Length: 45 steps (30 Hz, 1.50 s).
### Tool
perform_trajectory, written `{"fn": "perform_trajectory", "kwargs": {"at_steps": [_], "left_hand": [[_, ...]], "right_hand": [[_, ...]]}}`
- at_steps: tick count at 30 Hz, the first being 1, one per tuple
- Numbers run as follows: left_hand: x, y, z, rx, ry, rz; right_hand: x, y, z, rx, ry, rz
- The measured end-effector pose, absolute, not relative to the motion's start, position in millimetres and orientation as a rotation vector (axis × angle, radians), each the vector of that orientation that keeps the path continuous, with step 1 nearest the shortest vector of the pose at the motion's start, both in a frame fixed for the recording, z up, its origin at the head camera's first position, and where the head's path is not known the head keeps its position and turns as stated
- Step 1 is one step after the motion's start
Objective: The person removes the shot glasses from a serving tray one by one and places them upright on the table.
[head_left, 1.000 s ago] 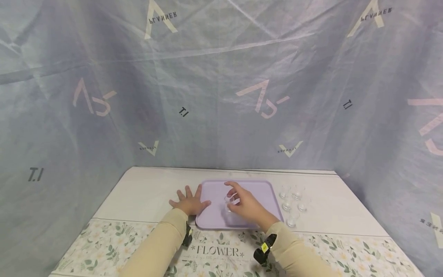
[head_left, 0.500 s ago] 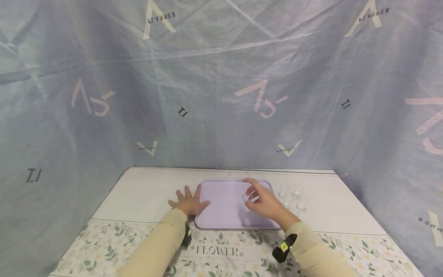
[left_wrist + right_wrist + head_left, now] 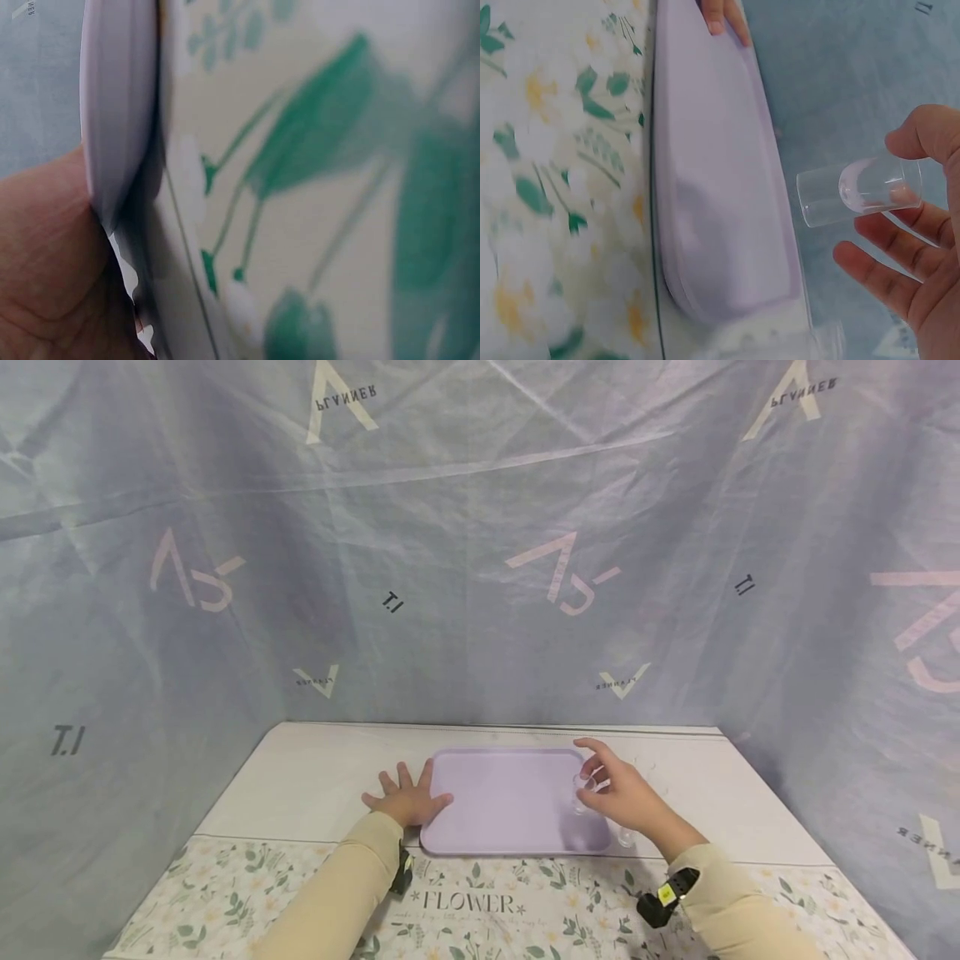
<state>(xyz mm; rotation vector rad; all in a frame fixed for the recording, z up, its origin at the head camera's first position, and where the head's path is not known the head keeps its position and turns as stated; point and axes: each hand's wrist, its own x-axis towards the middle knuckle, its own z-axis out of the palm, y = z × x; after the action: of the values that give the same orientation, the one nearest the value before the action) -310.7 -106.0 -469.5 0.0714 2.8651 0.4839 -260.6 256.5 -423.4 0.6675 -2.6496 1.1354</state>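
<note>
My right hand (image 3: 626, 793) pinches a small clear shot glass (image 3: 583, 793) between thumb and fingers, over the right rim of a lilac tray (image 3: 510, 802). In the right wrist view, the held shot glass (image 3: 825, 196) is transparent with a thick base, raised apart from the tray (image 3: 720, 172). My left hand (image 3: 408, 802) lies with spread fingers at the tray's left edge, its thumb across the rim. Only the base of the left hand (image 3: 45, 255) shows in the left wrist view, against the tray's side (image 3: 116, 97).
Another clear glass (image 3: 626, 837) stands on the table just right of the tray; the right hand and arm largely hide several more behind it. A floral-printed cloth (image 3: 465, 918) covers the table's front. Grey-blue curtains (image 3: 450, 568) enclose the back and sides.
My right hand has carried the shot glass rightward, from above the tray's middle to its right rim, covering the group of glasses there. The left hand stays at the tray's left edge.
</note>
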Motion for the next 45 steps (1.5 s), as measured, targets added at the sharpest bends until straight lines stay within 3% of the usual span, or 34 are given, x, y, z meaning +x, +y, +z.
{"fn": "perform_trajectory", "kwargs": {"at_steps": [24, 45], "left_hand": [[-317, -109, -480, 0.08, 2.868, 0.479], [-326, -109, -491, 0.071, 2.893, 0.456]], "right_hand": [[-236, 341, -401, 0.512, -2.721, 0.864], [-223, 371, -442, 0.4, -2.82, 0.888]]}}
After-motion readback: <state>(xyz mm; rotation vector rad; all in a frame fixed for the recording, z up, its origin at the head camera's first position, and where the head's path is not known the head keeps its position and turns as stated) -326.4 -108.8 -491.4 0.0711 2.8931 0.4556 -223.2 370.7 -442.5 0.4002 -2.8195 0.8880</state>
